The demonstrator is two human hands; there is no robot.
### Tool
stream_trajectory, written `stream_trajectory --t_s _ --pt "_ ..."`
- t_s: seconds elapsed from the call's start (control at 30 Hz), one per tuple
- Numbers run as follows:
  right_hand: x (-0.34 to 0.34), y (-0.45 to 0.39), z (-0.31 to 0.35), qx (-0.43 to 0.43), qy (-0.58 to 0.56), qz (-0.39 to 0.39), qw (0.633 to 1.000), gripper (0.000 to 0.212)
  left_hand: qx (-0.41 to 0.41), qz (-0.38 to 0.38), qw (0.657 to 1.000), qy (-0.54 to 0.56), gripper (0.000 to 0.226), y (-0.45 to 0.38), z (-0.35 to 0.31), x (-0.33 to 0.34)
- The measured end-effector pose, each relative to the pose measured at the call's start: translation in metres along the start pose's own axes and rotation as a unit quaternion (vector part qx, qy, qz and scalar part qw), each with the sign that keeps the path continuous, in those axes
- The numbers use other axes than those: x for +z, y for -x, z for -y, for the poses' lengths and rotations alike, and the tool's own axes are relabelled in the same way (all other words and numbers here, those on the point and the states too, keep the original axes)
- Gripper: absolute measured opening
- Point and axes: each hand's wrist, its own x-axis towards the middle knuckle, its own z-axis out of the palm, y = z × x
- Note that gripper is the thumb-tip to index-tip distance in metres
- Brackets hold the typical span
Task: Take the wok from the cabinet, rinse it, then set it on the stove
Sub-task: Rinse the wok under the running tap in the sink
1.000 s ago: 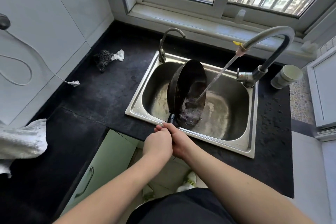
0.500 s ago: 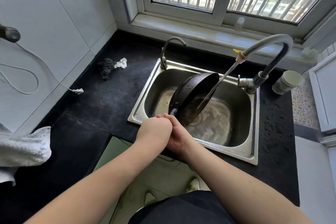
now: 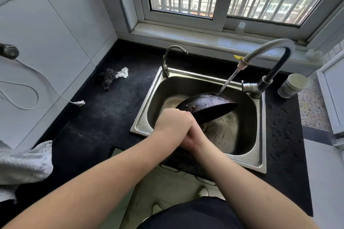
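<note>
1. Left hand (image 3: 172, 123) and right hand (image 3: 193, 136) both gripped the handle – wok (image 3: 206, 107) tipped over the sink (image 3: 259, 132), tap (image 3: 268, 55) running on its back.
2. Risk: wet handle slipping, wok dropping into the sink.

Bare forearms, no sleeves; dark garment (image 3: 193, 215) at torso (navy/black, approx.).
</note>
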Motion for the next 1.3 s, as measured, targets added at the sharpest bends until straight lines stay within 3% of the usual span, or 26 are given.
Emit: stream_trajectory --t_s 0.1,0.27,0.4,0.47,0.53,0.67,0.77,0.97,1.3 --pt "0.002 0.006 0.012 -0.003 -0.025 0.0 1.0 0.028 -0.05 -0.023 0.998 0.034 0.029 -0.005 -0.006 -0.001" --pt "0.004 0.001 0.034 -0.011 -0.068 -0.006 0.998 0.028 -0.033 -0.128 0.989 0.064 0.025 -0.016 -0.003 -0.016" --pt "0.001 -0.009 0.049 -0.041 -0.057 0.001 0.998 0.062 -0.029 -0.153 0.984 0.086 0.022 -0.024 0.001 -0.028" --pt "0.006 -0.006 0.055 -0.041 -0.053 0.015 0.998 0.042 -0.021 -0.174 0.976 0.127 0.015 -0.028 0.007 -0.031" --pt "0.008 0.0 0.062 -0.052 -0.069 0.019 0.996 0.021 -0.014 -0.198 0.961 0.191 0.015 -0.033 0.015 -0.031" --pt "0.016 0.006 0.076 -0.09 -0.044 0.032 0.994 0.036 -0.045 -0.23 0.899 0.37 0.021 -0.043 0.025 -0.03" --pt "0.017 0.002 0.084 -0.067 0.009 0.031 0.997 0.035 -0.074 -0.238 0.856 0.453 0.017 -0.048 0.028 -0.031" --pt "0.022 0.004 0.103 0.004 0.128 -0.075 0.989 0.04 -0.064 -0.23 0.857 0.456 0.016 -0.062 0.04 -0.027" --pt "0.018 0.006 0.11 -0.021 0.106 -0.071 0.992 0.035 -0.042 -0.209 0.874 0.437 0.014 -0.072 0.041 -0.032"
